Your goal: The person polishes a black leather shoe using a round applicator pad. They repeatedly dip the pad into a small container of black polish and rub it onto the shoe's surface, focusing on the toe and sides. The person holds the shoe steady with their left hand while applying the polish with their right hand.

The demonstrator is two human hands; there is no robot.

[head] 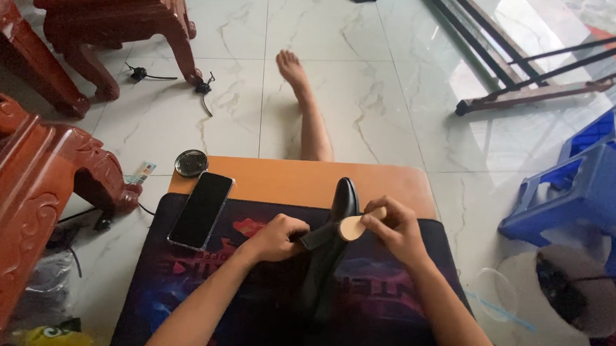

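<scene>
**Black shoe held over a dark mat, a tan pad pressed to its heel**

A black shoe (333, 234) is held near the middle of the view, its toe pointed toward 12 o'clock and its shaft running down toward 6 o'clock. It is gripped at the heel by the left hand (277, 238), whose fingers are closed around the dark heel part. At 3 o'clock from that hand, the right hand (392, 230) is seen with thumb and fingers pinched on a round tan pad (352, 227), which is laid against the shoe's heel area. Both hands are thus clenched on something, none released.

The shoe is held above a dark printed mat (188, 289), which is spread over a low orange table (287, 177). At 10 o'clock from the hands, a black phone (201, 210) is laid face up on the mat's corner. Just beyond it, toward 11 o'clock, a small round tin (191, 163) is set at the table's edge. A bare leg (309, 111) is stretched across the marble floor toward 12 o'clock. Carved red-brown wooden furniture (24, 178) is found at 9 o'clock, and a blue plastic stool (586, 188) at 3 o'clock.
</scene>
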